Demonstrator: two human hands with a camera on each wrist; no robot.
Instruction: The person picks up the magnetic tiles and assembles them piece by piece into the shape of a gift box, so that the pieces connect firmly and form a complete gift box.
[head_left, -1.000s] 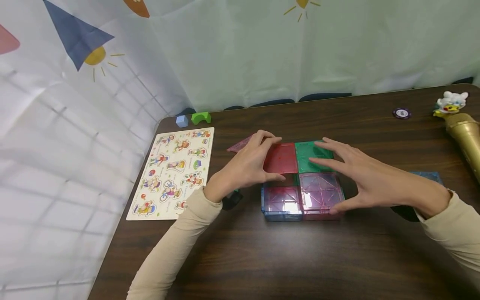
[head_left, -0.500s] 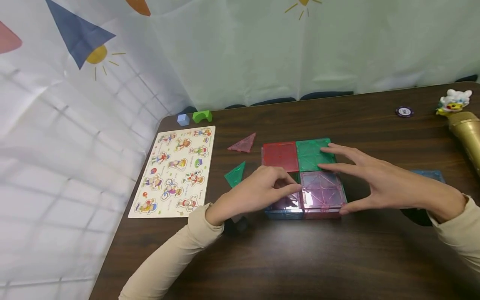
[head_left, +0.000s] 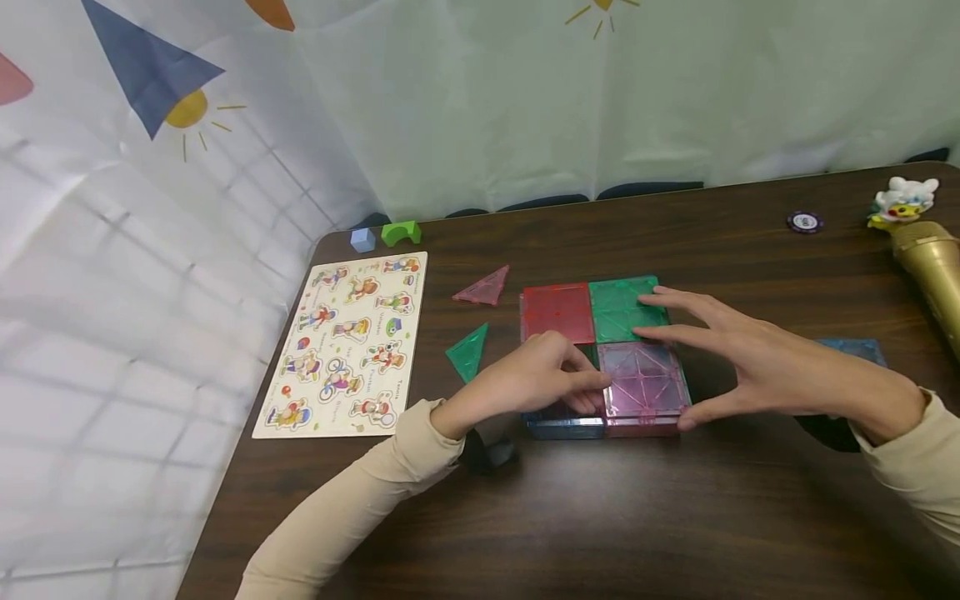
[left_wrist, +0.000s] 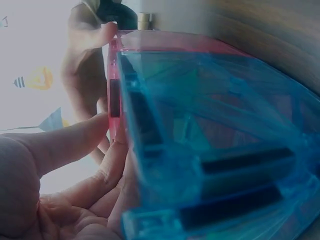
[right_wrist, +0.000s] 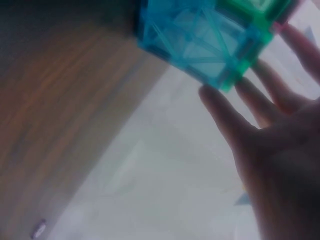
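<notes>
A low block of see-through magnetic tiles stands on the table. It has a red tile (head_left: 557, 313) back left, a green tile (head_left: 624, 308) back right and a pink tile (head_left: 643, 380) front right, over blue sides (left_wrist: 210, 115). My left hand (head_left: 536, 375) bends over the front-left part, thumb and fingers pinching the pink tile's left edge. In the left wrist view its thumb (left_wrist: 80, 137) meets that edge. My right hand (head_left: 757, 358) spreads along the right side, fingertips over the green tile and thumb at the pink tile's front corner. The left hand hides most of the front-left part.
Left of the block lie a green triangle tile (head_left: 467, 353) and a pink triangle tile (head_left: 483, 287). Farther left is a picture puzzle board (head_left: 345, 350). A blue tile (head_left: 855, 350), gold microphone (head_left: 930, 275), small figurine (head_left: 903, 202) and poker chip (head_left: 805, 222) are on the right.
My left hand has moved from over the red tile toward the front, down to the pink tile's left edge, uncovering both triangle tiles. The right hand has shifted slightly right.
</notes>
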